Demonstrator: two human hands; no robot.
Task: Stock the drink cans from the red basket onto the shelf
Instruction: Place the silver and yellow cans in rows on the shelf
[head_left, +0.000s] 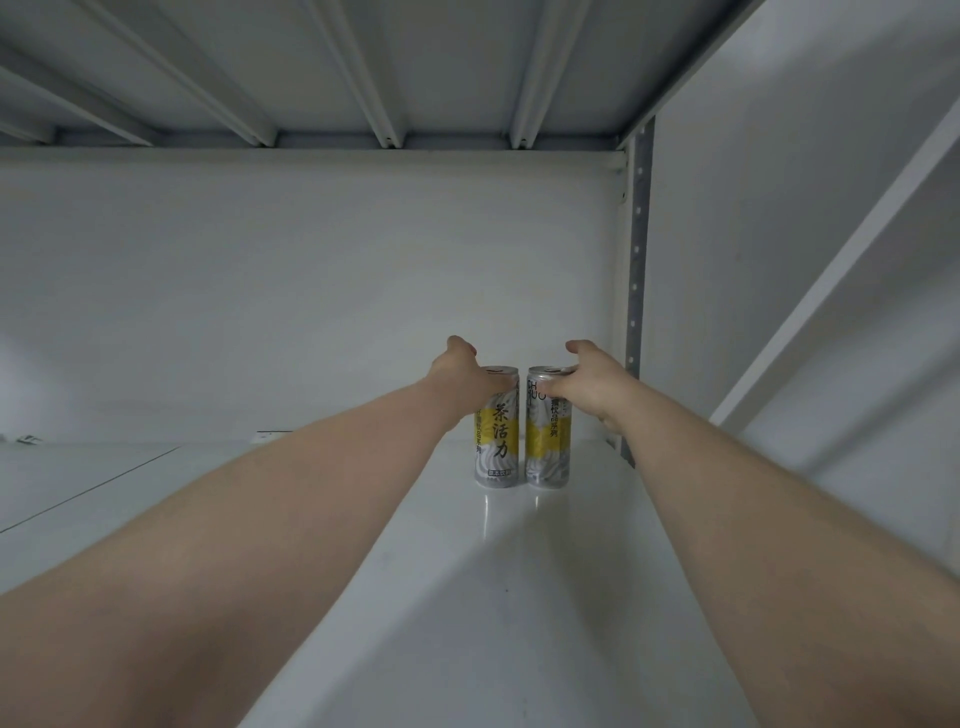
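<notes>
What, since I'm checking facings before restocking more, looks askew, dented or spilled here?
Nothing is tipped, dented or spilled: the left can and the right can stand upright, side by side, on the white shelf. Only the facing differs: the right can's label is rotated relative to the left's.

white wall (311, 291) | grey perforated upright (636, 249) | ribbed metal panel (311, 62) overhead

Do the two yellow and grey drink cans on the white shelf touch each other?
Apart. The head view shows a narrow gap between the left yellow and grey drink can and the right can.
</notes>
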